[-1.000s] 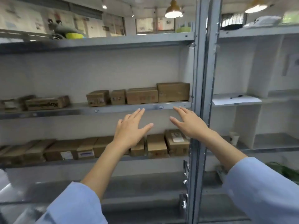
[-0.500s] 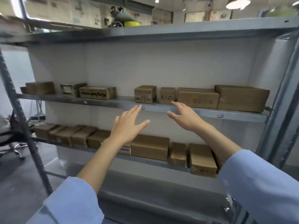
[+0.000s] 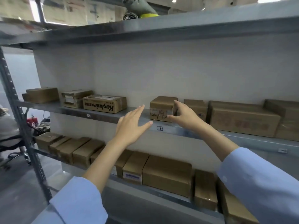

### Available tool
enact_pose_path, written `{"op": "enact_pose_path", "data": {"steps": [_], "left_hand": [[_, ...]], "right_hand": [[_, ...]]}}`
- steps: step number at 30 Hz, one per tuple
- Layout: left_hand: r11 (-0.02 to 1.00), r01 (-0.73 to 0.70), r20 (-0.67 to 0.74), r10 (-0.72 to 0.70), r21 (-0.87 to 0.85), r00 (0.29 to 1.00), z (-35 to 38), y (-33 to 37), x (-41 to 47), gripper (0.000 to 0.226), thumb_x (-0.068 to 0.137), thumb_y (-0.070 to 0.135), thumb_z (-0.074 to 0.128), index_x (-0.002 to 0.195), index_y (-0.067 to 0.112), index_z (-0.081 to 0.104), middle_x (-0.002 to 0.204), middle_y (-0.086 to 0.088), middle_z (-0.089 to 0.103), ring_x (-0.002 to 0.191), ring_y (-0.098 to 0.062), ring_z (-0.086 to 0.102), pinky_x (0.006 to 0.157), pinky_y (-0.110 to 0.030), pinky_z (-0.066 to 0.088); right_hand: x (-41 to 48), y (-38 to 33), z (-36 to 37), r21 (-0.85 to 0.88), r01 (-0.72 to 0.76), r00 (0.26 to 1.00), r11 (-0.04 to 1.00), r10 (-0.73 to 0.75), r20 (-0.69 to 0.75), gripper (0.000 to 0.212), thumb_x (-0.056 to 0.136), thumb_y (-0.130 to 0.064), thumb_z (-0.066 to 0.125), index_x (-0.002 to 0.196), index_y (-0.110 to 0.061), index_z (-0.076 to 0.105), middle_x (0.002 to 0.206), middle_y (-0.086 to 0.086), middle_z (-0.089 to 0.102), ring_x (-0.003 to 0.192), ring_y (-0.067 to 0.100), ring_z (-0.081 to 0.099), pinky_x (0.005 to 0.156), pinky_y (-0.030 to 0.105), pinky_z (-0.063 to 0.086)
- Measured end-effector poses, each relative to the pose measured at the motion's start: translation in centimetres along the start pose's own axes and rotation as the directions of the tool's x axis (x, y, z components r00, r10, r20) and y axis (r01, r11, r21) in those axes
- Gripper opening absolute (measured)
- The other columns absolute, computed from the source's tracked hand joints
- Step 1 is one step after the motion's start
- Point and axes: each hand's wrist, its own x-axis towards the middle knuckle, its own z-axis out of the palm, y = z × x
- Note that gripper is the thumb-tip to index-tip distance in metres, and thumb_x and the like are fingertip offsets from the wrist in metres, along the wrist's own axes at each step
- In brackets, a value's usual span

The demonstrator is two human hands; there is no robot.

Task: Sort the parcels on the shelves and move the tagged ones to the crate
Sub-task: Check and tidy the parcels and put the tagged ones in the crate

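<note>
Two bare hands are held up to the grey metal middle shelf (image 3: 103, 113). The left hand (image 3: 131, 125) is spread flat, with straight fingers and the thumb out. Nothing is held in it, and it is seen in front of the shelf edge, just left of a small brown cardboard box with dark writing on its taped front (image 3: 161, 107). The right hand (image 3: 186, 117) is opened wide at the right front corner of that box. Its thumb is laid on the front face and a fingertip is seen at the top edge. A firm hold cannot be made out. The small box is set on the middle shelf, between a brown box printed with big black letters (image 3: 103, 104) and a row of bigger brown boxes (image 3: 242, 120). More brown boxes (image 3: 166, 173) are lined up on the lower shelf (image 3: 161, 194). Light blue sleeves (image 3: 77, 201) are worn on both arms.
</note>
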Motion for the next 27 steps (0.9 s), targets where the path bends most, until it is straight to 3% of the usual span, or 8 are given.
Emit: {"op": "enact_pose_path", "data": {"steps": [6,13,15,18,22,27], "left_hand": [[0.995,0.016,0.057,-0.011,-0.103,0.998,3.5,-3.3,5.2,0.077,0.090,0.062,0.051,0.154,0.033,0.021,0.159,0.009,0.028,0.145,-0.013,0.024,0.114,-0.038,0.021],[0.948,0.028,0.177,0.030,-0.317,0.984,6.5,-5.4,12.1,0.082,0.084,0.059,0.063,0.153,0.031,0.026,0.157,0.004,0.034,0.144,-0.018,0.031,0.116,-0.043,0.026],[0.917,0.024,0.215,0.068,-0.398,0.974,7.2,-6.1,13.7,0.084,0.082,0.056,0.068,0.152,0.032,0.028,0.156,0.006,0.035,0.143,-0.017,0.033,0.116,-0.043,0.028],[0.853,0.023,0.240,0.122,-0.522,0.963,8.3,-6.8,15.6,0.085,0.079,0.049,0.075,0.150,0.033,0.032,0.153,0.010,0.039,0.139,-0.012,0.037,0.115,-0.034,0.030],[0.809,-0.019,0.237,0.194,-0.588,0.952,9.6,-7.2,17.1,0.084,0.078,0.039,0.079,0.149,0.026,0.036,0.147,0.008,0.047,0.125,-0.001,0.042,0.099,-0.017,0.031],[0.772,-0.029,0.214,0.211,-0.635,0.954,10.6,-7.6,17.6,0.085,0.076,0.036,0.081,0.148,0.026,0.037,0.130,0.014,0.050,0.116,0.001,0.042,0.095,-0.016,0.031]], "right_hand": [[3.8,1.6,2.2,0.019,-0.026,0.996,0.999,0.027,-0.082,0.088,0.091,-0.032,0.066,0.156,-0.010,0.012,0.157,0.012,0.030,0.144,0.024,0.028,0.116,0.035,0.026],[6.4,2.4,3.7,0.049,-0.134,0.977,0.990,0.140,-0.162,0.092,0.089,-0.036,0.069,0.156,-0.010,0.012,0.159,0.010,0.028,0.145,0.024,0.027,0.110,0.028,0.027],[7.0,2.5,3.9,0.064,-0.154,0.969,0.986,0.164,-0.186,0.091,0.087,-0.038,0.070,0.155,-0.011,0.016,0.156,0.008,0.035,0.142,0.023,0.033,0.103,0.025,0.031],[7.4,2.8,4.3,0.097,-0.185,0.951,0.978,0.203,-0.234,0.088,0.084,-0.040,0.073,0.154,-0.017,0.023,0.147,0.005,0.048,0.135,0.021,0.044,0.094,0.020,0.033],[7.5,3.1,4.7,0.116,-0.231,0.931,0.966,0.254,-0.261,0.091,0.081,-0.046,0.075,0.153,-0.022,0.025,0.147,0.004,0.049,0.136,0.020,0.044,0.098,0.022,0.034],[7.8,3.1,5.4,0.091,-0.245,0.937,0.965,0.260,-0.232,0.087,0.083,-0.045,0.074,0.152,-0.025,0.026,0.149,-0.003,0.046,0.137,0.015,0.041,0.094,0.014,0.030]]}}
